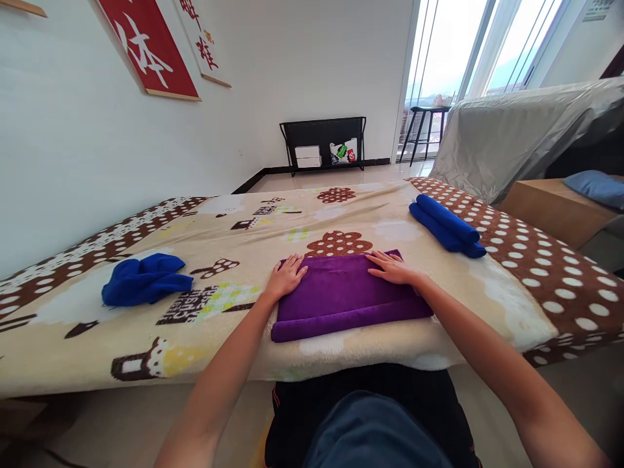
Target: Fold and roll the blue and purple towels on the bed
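Observation:
A purple towel [336, 292] lies in front of me on the blanket, spread flat, with its near edge rolled into a thick tube. My left hand [286, 275] rests on its far left corner, fingers stretched out. Across from it, my right hand [390, 268] lies flat on the far right part of the towel, fingers spread. Off to the right is a blue towel [446, 224] rolled up from two sides. On the left sits a crumpled blue cloth [146, 279] in a loose heap.
A patterned beige blanket [234, 240] with a brown dotted border covers the surface. Beyond it, a black rack [323, 140] stands against the wall. At right are a plastic-covered piece of furniture [517, 130], a cardboard box [550, 208] and a dark stool [426, 123].

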Motion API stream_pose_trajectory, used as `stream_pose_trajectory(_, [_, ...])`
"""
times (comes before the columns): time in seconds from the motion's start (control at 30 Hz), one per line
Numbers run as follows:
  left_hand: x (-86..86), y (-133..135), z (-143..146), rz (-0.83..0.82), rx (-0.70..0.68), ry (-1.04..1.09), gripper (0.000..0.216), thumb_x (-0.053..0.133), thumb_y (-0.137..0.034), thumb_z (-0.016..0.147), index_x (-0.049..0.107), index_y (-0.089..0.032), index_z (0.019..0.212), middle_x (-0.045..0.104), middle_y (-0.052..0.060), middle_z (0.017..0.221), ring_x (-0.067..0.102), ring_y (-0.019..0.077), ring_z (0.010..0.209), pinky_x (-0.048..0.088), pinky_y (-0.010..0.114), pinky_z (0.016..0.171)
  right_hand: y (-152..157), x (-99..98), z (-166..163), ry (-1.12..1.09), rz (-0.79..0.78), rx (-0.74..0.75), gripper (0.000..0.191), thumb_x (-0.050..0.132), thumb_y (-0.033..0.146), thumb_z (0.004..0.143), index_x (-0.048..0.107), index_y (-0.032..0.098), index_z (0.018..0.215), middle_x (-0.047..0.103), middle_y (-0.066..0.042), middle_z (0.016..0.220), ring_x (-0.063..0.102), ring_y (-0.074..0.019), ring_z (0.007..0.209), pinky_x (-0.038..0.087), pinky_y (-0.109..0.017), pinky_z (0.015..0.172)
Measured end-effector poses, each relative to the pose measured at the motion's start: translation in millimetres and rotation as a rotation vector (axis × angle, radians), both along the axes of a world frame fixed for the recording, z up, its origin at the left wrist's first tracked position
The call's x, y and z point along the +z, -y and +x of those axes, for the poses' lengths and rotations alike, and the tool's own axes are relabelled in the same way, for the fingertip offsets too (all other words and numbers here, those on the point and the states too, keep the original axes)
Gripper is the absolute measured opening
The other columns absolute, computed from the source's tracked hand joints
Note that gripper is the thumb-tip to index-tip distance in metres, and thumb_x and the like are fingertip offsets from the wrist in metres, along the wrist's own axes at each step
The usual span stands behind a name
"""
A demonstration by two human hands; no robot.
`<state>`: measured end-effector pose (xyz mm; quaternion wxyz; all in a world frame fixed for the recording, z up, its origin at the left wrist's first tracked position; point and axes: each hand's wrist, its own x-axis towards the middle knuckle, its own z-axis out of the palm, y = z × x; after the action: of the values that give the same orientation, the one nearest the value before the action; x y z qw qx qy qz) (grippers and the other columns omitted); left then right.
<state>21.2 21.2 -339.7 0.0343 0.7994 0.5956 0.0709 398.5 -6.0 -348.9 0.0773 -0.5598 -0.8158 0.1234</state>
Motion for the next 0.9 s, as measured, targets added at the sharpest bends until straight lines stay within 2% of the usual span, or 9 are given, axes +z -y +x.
stream_pose_trajectory(0.3, [-6.5, 3, -23, 0.055, 0.174, 0.025, 0.061, 0.026, -0.052, 0.1, 0.035, -0.022, 0.152, 0.031, 0.01, 0.161, 0.027, 0.0243, 0.149, 0.017, 0.055, 0.12, 12, -8.7, 26, -0.008, 0.085, -0.11, 0.074, 0.024, 0.069, 0.095, 0.031, 0.027, 0.155, 0.021, -0.003, 0.163, 0.017, -0.0242, 0.152, 0.015, -0.049, 0.124])
stream_pose_trajectory(0.5, [-7.3, 16, -37, 0.1, 0.196, 0.071, 0.055, 0.03, -0.046, 0.101, 0.041, -0.021, 0.149, 0.036, 0.01, 0.158, 0.032, 0.0251, 0.147, 0.018, 0.054, 0.12, 24, -11.9, 35, -0.042, 0.149, -0.151, 0.069, 0.025, 0.066, 0.097, 0.033, 0.028, 0.154, 0.027, -0.003, 0.161, 0.023, -0.0233, 0.15, 0.019, -0.049, 0.123])
stream_pose_trajectory(0.63, [-7.6, 47, -49, 0.149, 0.168, 0.135, 0.052, 0.032, -0.041, 0.101, 0.044, -0.019, 0.147, 0.042, 0.01, 0.155, 0.034, 0.0248, 0.146, 0.02, 0.052, 0.121, 43, -16.2, 47, -0.077, 0.191, -0.168, 0.063, 0.026, 0.058, 0.099, 0.037, 0.025, 0.152, 0.031, -0.005, 0.159, 0.028, -0.0225, 0.149, 0.021, -0.049, 0.122])
stream_pose_trajectory(0.73, [-5.9, 81, -59, 0.188, 0.146, 0.222, 0.054, 0.029, -0.043, 0.102, 0.047, -0.016, 0.145, 0.049, 0.011, 0.15, 0.041, 0.0243, 0.142, 0.028, 0.048, 0.119, 70, -20.0, 62, -0.122, 0.211, -0.171, 0.058, 0.026, 0.053, 0.1, 0.044, 0.024, 0.148, 0.038, -0.006, 0.156, 0.034, -0.0224, 0.146, 0.025, -0.048, 0.121])
stream_pose_trajectory(0.83, [-1.1, 120, -65, 0.211, 0.079, 0.522, 0.054, 0.03, -0.046, 0.101, 0.05, -0.017, 0.142, 0.055, 0.011, 0.145, 0.049, 0.0244, 0.136, 0.038, 0.045, 0.114, 105, -20.1, 76, -0.363, 0.24, -0.197, 0.052, 0.032, 0.052, 0.1, 0.054, 0.026, 0.139, 0.05, -0.005, 0.149, 0.043, -0.0229, 0.141, 0.032, -0.045, 0.119])
stream_pose_trajectory(0.9, [2.0, 145, -65, 0.218, -0.015, 0.699, 0.048, 0.039, -0.045, 0.1, 0.054, -0.021, 0.138, 0.056, 0.01, 0.144, 0.05, 0.0255, 0.135, 0.039, 0.045, 0.114, 129, -15.7, 84, -0.576, 0.221, -0.207, 0.047, 0.039, 0.052, 0.099, 0.058, 0.028, 0.135, 0.052, -0.004, 0.146, 0.046, -0.0237, 0.138, 0.036, -0.044, 0.117])
